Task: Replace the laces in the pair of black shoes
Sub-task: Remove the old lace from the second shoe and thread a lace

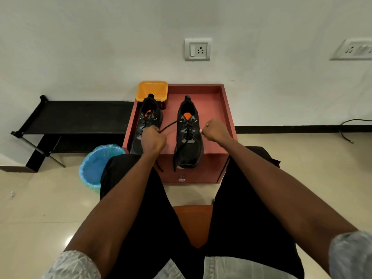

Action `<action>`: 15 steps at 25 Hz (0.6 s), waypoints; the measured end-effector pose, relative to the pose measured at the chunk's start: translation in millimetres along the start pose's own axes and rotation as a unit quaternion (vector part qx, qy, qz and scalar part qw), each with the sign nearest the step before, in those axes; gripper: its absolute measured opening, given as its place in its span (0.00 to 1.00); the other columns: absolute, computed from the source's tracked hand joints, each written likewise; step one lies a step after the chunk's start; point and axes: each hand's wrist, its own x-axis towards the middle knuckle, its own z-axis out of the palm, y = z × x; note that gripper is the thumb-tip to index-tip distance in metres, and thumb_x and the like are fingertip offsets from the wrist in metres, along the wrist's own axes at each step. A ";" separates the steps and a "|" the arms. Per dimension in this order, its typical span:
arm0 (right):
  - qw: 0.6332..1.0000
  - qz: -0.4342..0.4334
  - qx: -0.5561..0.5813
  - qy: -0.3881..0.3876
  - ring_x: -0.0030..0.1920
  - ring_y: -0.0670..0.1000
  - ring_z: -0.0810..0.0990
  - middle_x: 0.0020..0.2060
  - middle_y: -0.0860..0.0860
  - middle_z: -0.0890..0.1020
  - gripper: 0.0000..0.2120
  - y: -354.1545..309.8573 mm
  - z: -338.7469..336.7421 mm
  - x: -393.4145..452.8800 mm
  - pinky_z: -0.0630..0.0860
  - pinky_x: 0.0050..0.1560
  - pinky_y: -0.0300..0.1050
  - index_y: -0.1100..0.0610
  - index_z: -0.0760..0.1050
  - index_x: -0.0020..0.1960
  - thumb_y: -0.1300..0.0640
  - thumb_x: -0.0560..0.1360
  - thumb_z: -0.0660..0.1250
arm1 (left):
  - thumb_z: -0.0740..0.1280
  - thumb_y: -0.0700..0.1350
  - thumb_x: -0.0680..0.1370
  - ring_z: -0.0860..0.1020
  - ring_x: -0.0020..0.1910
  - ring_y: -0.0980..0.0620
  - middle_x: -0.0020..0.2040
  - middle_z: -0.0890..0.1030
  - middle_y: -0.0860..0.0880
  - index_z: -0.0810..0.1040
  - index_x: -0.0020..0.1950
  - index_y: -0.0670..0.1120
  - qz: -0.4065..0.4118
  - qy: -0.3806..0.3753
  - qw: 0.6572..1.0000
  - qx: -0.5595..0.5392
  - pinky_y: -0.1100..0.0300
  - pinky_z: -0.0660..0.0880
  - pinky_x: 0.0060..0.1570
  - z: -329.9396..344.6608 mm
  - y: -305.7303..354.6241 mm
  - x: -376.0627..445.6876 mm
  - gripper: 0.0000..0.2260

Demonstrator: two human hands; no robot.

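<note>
On the low red-brown wooden cabinet top (217, 101): two black mesh running shoes, left shoe (147, 125) and right shoe (189, 141), toes toward the person. Black woven lace (168, 125) runs taut from the right shoe to the left hand (153, 138), which pinches it. Right hand (215, 130) fisted beside the right shoe; contents indiscernible. Orange plastic tub (152, 91) behind the left shoe.

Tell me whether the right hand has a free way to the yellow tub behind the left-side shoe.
Probably not right now. The right hand is fisted beside the right-side shoe, seemingly pulling lace, and the yellow tub sits at the far left corner, past both shoes and the taut lace.
</note>
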 end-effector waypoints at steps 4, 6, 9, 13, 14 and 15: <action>0.991 0.024 0.128 -0.012 0.28 0.46 0.68 0.28 0.48 0.71 0.21 -10.7 20.8 4.4 0.64 0.30 0.42 0.53 0.66 0.31 0.47 0.76 0.71 | 0.65 0.36 0.75 0.77 0.60 0.48 0.60 0.80 0.44 0.77 0.65 0.40 0.086 -0.038 0.992 -0.084 0.55 0.74 0.61 10.5 15.0 10.6 0.18; 0.990 0.019 0.133 -0.037 0.31 0.49 0.73 0.31 0.49 0.74 0.19 -15.0 32.0 11.2 0.68 0.32 0.44 0.51 0.67 0.32 0.47 0.74 0.73 | 0.67 0.39 0.78 0.77 0.59 0.50 0.60 0.80 0.45 0.76 0.66 0.40 0.099 -0.050 0.990 -0.089 0.61 0.72 0.56 15.7 22.6 16.7 0.16; 0.982 0.056 0.181 -0.019 0.38 0.57 0.80 0.38 0.56 0.81 0.08 -15.6 34.9 26.6 0.77 0.38 0.48 0.57 0.75 0.38 0.55 0.73 0.67 | 0.68 0.45 0.79 0.75 0.57 0.54 0.59 0.78 0.49 0.73 0.71 0.44 0.124 -0.097 0.984 -0.082 0.63 0.69 0.55 22.0 30.6 25.0 0.20; 0.855 0.154 0.490 0.075 0.31 0.49 0.74 0.34 0.54 0.76 0.05 -8.5 -10.6 41.9 0.73 0.29 0.40 0.61 0.74 0.44 0.66 0.76 0.59 | 0.64 0.46 0.82 0.76 0.53 0.56 0.53 0.80 0.50 0.72 0.73 0.50 0.139 -0.158 0.974 -0.079 0.65 0.73 0.50 30.3 30.8 35.3 0.19; 0.850 0.165 0.480 0.143 0.34 0.48 0.74 0.37 0.53 0.75 0.05 -2.3 -23.3 47.1 0.71 0.32 0.40 0.61 0.73 0.49 0.66 0.76 0.59 | 0.63 0.46 0.82 0.76 0.54 0.56 0.56 0.81 0.48 0.74 0.71 0.49 0.147 -0.162 0.973 -0.075 0.65 0.72 0.50 31.7 31.7 35.6 0.17; 0.859 0.176 0.432 0.213 0.39 0.49 0.74 0.42 0.53 0.75 0.07 4.5 -31.7 51.3 0.71 0.37 0.40 0.61 0.72 0.53 0.64 0.77 0.58 | 0.63 0.45 0.82 0.77 0.55 0.55 0.58 0.81 0.47 0.75 0.70 0.47 0.150 -0.166 0.972 -0.069 0.64 0.71 0.50 33.1 32.8 35.4 0.16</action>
